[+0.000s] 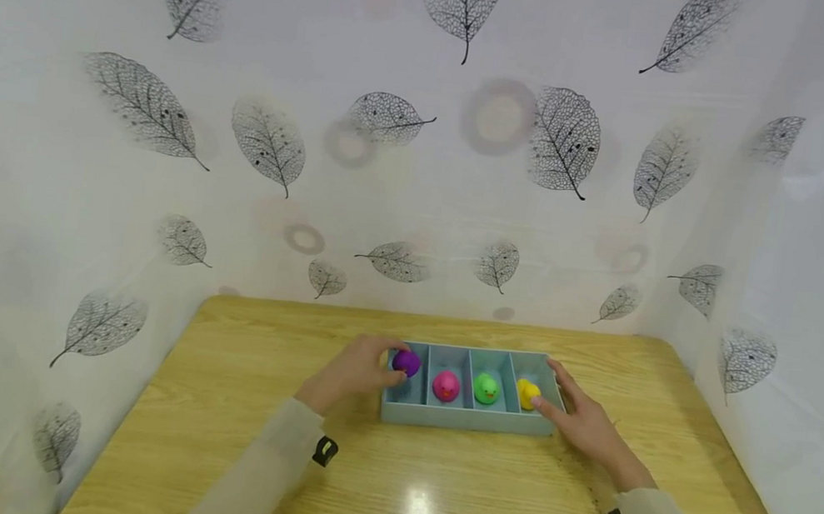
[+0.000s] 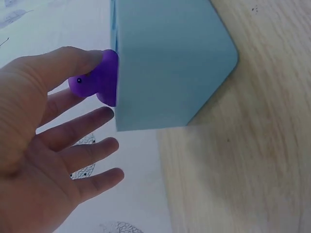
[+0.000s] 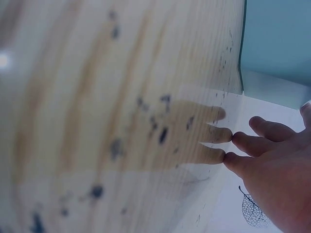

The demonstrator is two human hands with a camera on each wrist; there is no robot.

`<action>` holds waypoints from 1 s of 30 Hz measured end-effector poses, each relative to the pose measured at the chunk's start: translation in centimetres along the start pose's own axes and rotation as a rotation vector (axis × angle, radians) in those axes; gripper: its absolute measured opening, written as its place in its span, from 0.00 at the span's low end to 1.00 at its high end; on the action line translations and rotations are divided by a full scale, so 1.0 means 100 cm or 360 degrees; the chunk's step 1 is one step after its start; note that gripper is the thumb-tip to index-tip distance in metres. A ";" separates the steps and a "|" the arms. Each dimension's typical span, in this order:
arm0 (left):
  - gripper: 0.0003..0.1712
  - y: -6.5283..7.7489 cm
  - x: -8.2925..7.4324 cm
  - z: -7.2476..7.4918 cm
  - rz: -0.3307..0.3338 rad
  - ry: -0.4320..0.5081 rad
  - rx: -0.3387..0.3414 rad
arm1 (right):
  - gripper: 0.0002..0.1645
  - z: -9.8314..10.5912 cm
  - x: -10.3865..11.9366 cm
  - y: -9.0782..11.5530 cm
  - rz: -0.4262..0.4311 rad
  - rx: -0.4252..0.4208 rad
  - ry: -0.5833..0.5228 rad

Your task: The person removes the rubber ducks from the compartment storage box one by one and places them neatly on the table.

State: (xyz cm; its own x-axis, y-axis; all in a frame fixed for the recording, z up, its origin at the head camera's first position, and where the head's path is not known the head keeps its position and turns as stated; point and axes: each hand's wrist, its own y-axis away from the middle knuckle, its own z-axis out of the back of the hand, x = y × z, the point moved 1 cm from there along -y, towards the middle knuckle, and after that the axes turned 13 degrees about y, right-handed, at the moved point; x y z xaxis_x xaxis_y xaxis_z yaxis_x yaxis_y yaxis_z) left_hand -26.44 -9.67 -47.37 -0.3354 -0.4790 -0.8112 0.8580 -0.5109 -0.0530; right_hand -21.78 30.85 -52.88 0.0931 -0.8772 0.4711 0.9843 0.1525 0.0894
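Note:
A light blue box (image 1: 466, 418) with several compartments in a row stands on the table. My left hand (image 1: 363, 367) is at its left end, pinching a purple rubber duck (image 2: 92, 82) between thumb and index finger at the rim; the other fingers spread loosely. At the right end, my right hand (image 1: 588, 422) reaches over the edge. Its thumb overlaps a yellow duck (image 1: 525, 393) in the last compartment, and its index finger lies near the far corner. In the right wrist view its other fingers extend outside the box; the thumb tip is hidden there.
A pink duck (image 1: 446, 386) and a green duck (image 1: 486, 389) sit in the two middle compartments. The wooden table (image 1: 268, 476) reaches back to a white leaf-print sheet (image 1: 418, 199) that also rises on both sides.

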 end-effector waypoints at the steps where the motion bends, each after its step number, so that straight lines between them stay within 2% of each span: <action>1: 0.23 0.001 -0.001 0.002 -0.0014 -0.0011 -0.0030 | 0.52 0.000 0.000 0.000 -0.0004 0.0000 -0.0011; 8: 0.24 0.009 0.003 0.018 -0.0053 0.0011 -0.0140 | 0.52 0.001 -0.002 0.000 -0.0001 -0.0002 -0.0009; 15: 0.23 0.017 0.013 0.028 -0.0081 -0.0021 -0.0226 | 0.52 0.001 -0.002 0.001 -0.0002 -0.0004 -0.0018; 22: 0.20 0.024 0.022 0.034 -0.0075 -0.0057 -0.0299 | 0.52 0.002 0.001 0.001 0.0001 0.0001 -0.0024; 30: 0.19 0.032 0.031 0.037 -0.0139 -0.0176 -0.0391 | 0.52 0.000 -0.002 0.000 0.0007 -0.0003 -0.0028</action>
State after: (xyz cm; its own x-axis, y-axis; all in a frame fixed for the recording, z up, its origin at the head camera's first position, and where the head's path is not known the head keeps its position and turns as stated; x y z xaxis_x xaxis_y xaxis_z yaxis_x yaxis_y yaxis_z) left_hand -26.14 -15.47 -47.89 -0.4412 -0.5226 -0.7295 0.8880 -0.3718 -0.2706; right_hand -21.76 31.04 -52.94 0.0946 -0.8682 0.4871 0.9841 0.1553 0.0858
